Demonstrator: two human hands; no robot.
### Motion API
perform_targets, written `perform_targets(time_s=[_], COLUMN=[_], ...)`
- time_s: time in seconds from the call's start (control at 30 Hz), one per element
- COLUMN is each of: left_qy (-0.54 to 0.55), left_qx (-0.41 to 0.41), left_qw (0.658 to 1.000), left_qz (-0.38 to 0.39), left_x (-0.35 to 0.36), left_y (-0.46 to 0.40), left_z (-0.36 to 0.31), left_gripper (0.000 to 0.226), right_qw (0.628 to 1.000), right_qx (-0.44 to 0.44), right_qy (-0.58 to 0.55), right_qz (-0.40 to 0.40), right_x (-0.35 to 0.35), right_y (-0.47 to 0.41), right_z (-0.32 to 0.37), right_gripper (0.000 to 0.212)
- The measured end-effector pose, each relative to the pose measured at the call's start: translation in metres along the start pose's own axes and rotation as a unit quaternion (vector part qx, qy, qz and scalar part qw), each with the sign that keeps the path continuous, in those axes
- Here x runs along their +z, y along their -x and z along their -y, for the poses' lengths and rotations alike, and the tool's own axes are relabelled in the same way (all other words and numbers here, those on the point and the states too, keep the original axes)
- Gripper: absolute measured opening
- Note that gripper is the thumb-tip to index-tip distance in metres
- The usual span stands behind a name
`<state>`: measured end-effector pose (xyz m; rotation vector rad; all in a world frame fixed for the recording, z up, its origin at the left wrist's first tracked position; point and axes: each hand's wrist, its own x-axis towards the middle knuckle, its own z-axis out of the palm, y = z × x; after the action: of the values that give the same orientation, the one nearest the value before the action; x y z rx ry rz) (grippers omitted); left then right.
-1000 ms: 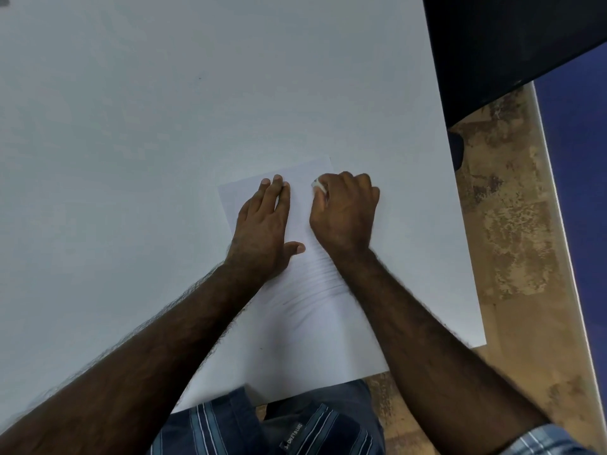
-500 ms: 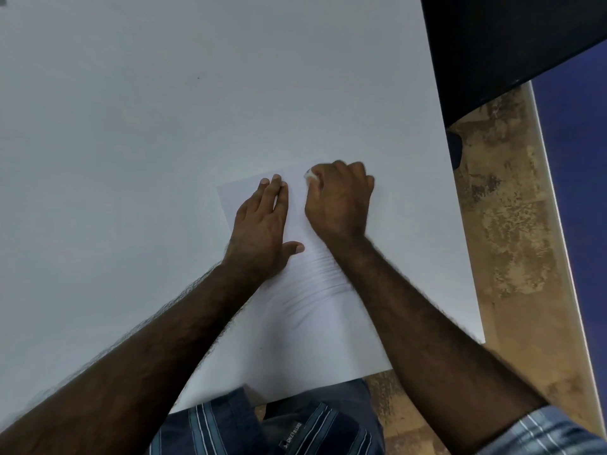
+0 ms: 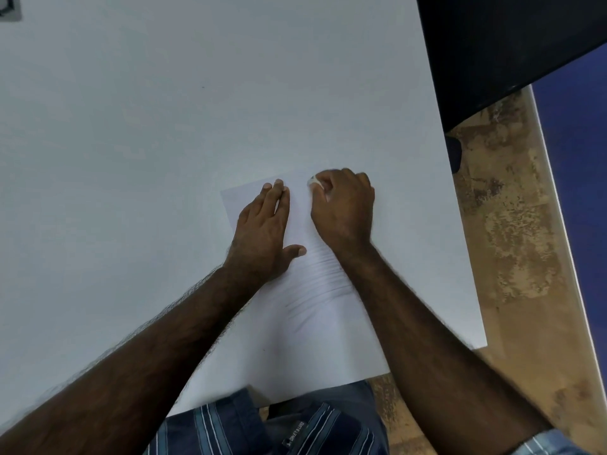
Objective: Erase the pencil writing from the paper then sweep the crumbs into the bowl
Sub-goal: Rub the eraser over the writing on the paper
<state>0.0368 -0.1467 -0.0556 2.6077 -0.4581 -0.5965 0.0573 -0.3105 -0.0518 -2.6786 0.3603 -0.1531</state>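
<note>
Paper, a thin white rectangular sheet (image 3: 305, 316) faintly rippled at its middle, lies on the smooth pale table (image 3: 131, 126). Left hand (image 3: 262, 231) presses it flat, fingers straight; right hand (image 3: 343, 208) pinches a small white eraser (image 3: 313, 182) at the sheet's far edge.

Likely a plain study or office corner: a broad white worktop (image 3: 164, 126) bearing a sheet of paper (image 3: 312, 323), a large dark panel (image 3: 492, 44) at its far right, a worn, blotchy brown floor (image 3: 512, 241) and a blue wall (image 3: 584, 159) beyond
</note>
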Motion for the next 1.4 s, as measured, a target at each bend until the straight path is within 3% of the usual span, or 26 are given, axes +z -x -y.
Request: perform_targets(time_s=[0.2, 0.3, 0.63, 0.93, 1.0, 1.1, 1.17, 1.3, 1.4], left_qy=[0.067, 0.03, -0.059, -0.065, -0.066, -0.064, -0.067, -0.069, -0.071], left_qx=[0.013, 0.033, 0.037, 0.013, 0.008, 0.007, 0.006, 0.01, 0.008], left_qw=[0.996, 0.996, 0.998, 0.998, 0.997, 0.997, 0.997, 0.997, 0.997], left_qz=[-0.05, -0.073, 0.0, 0.022, 0.028, 0.034, 0.038, 0.028, 0.033], left_x=[-0.009, -0.01, -0.005, -0.005, -0.005, -0.006, -0.007, -0.006, -0.007], left_y=[0.011, 0.028, 0.071, 0.067, 0.066, 0.066, 0.065, 0.066, 0.066], left_z=[0.004, 0.022, 0.063, 0.062, 0.062, 0.061, 0.06, 0.061, 0.06], left_gripper=[0.104, 0.098, 0.122, 0.133, 0.14, 0.143, 0.143, 0.133, 0.136], right_qw=[0.999, 0.999, 0.999, 0.977, 0.984, 0.997, 0.999, 0.982, 0.976], right_qx=[-0.007, -0.015, -0.016, -0.197, -0.17, -0.058, -0.032, -0.167, -0.203], right_qy=[-0.028, -0.033, -0.044, -0.009, 0.023, 0.045, 0.028, -0.001, 0.028], right_qz=[0.019, 0.002, -0.019, 0.082, 0.049, -0.019, -0.021, 0.088, 0.073], right_x=[-0.005, -0.003, -0.001, 0.014, 0.013, 0.005, 0.004, 0.015, 0.016], right_y=[0.064, 0.065, 0.07, 0.123, 0.109, 0.083, 0.085, 0.127, 0.118], right_z=[-0.01, -0.016, -0.013, 0.038, 0.027, 0.012, 0.019, 0.045, 0.037], right_gripper=[0.005, 0.003, 0.007, 0.017, 0.014, 0.009, 0.011, 0.019, 0.019])
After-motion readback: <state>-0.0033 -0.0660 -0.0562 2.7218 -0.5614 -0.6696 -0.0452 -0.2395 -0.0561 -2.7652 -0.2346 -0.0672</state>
